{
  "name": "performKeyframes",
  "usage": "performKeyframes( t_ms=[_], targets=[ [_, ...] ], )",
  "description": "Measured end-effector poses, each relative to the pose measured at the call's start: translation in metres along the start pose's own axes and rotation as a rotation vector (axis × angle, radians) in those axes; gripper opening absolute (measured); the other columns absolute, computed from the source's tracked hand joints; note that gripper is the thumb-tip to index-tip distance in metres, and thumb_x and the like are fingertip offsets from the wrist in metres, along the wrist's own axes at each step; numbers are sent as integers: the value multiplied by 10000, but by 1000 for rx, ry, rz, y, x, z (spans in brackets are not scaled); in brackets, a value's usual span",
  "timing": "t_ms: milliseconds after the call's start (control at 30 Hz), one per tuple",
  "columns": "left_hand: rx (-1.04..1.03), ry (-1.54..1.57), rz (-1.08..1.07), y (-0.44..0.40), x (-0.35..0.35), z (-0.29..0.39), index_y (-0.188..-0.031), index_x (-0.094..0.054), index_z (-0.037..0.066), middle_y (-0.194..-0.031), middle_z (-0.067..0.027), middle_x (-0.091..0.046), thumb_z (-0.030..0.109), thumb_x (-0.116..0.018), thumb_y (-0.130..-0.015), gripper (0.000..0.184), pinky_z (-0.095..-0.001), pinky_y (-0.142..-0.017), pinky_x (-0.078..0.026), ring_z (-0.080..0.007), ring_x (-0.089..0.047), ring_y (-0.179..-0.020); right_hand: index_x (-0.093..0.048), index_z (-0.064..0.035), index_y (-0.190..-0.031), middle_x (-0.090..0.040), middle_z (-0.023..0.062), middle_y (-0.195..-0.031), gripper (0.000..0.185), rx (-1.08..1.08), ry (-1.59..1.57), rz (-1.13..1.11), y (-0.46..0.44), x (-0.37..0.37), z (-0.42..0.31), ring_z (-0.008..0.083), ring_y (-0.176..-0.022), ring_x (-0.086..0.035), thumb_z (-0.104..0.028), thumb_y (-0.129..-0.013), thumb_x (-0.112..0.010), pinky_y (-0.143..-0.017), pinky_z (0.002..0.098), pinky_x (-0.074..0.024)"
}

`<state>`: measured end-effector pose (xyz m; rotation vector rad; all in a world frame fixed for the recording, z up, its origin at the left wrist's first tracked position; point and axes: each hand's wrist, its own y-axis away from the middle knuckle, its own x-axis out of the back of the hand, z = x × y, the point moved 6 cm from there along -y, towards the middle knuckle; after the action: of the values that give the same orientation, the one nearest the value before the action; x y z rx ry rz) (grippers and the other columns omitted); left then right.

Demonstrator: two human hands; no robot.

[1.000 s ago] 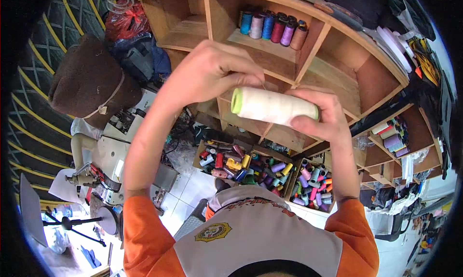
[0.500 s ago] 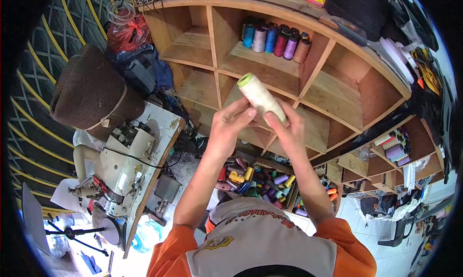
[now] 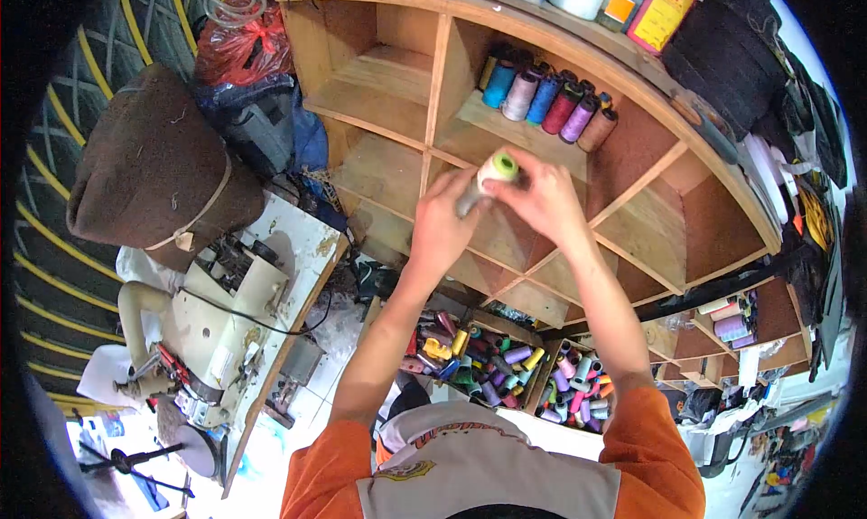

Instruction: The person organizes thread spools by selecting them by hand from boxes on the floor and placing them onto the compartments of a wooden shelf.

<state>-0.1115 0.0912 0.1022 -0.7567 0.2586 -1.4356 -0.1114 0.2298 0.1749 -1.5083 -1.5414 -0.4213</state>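
A cream spool of thread (image 3: pixel 489 177) with a lime-green end is held up in front of the shelf, that end tipped up toward me. My right hand (image 3: pixel 549 201) grips it near the green end, thumb across the near side and fingers behind. On the other side, my left hand (image 3: pixel 442 219) closes on its lower part, which is blurred and partly covered by fingers. Behind the hands is the wooden cubby shelf (image 3: pixel 440 85). One upper compartment holds a row of upright spools, among them a blue spool (image 3: pixel 545 100) and a dark red spool (image 3: pixel 562 110).
Below the shelf are boxes of mixed spools (image 3: pixel 506 365). To the left, a sewing machine (image 3: pixel 230 325) stands on a white table (image 3: pixel 302 248), beside a brown fabric-covered bundle (image 3: pixel 153 171). Bottles, including a pink-and-yellow bottle (image 3: pixel 662 15), line the shelf top.
The spool has turned from a slanted side view so its green end now faces me. Both hands have shifted their hold, and the view has moved slightly.
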Motion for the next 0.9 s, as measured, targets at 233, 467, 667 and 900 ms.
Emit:
performKeyframes(
  t_ms=[233,467,667,900],
  targets=[
    [132,61,21,13,-6,-46,-779,-671,9,-995,-141,-655,116,-724,-737,127,-357,-809,-494,-289,-634,-940,-617,32,-972,-656,225,-882,428,59,263,301,-152,-24,82,374,-848,-644,-309,-736,-723,-729,421,-521],
    [343,162,-97,62,-3,-96,-811,-661,1,-974,-113,-654,106,-701,-771,119,-306,-719,-518,-224,-651,-872,-643,64,-880,-634,271,-911,432,-74,558,208,-240,-70,154,411,-890,-617,-323,-705,-718,-804,445,-503],
    [362,135,-98,78,3,-109,-880,-646,28,-969,-91,-640,95,-679,-774,129,-303,-668,-517,-232,-640,-864,-628,47,-951,-594,252,-1088,357,-137,668,131,-254,-73,168,370,-1071,-545,-223,-720,-662,-939,416,-434],
    [351,165,-130,103,-16,-112,-905,-609,26,-934,-99,-641,26,-674,-757,161,-315,-675,-522,-245,-654,-801,-577,56,-1073,-587,267,-1047,489,-15,701,266,-244,-82,176,406,-1069,-509,-228,-694,-697,-946,441,-419]
  ],
)
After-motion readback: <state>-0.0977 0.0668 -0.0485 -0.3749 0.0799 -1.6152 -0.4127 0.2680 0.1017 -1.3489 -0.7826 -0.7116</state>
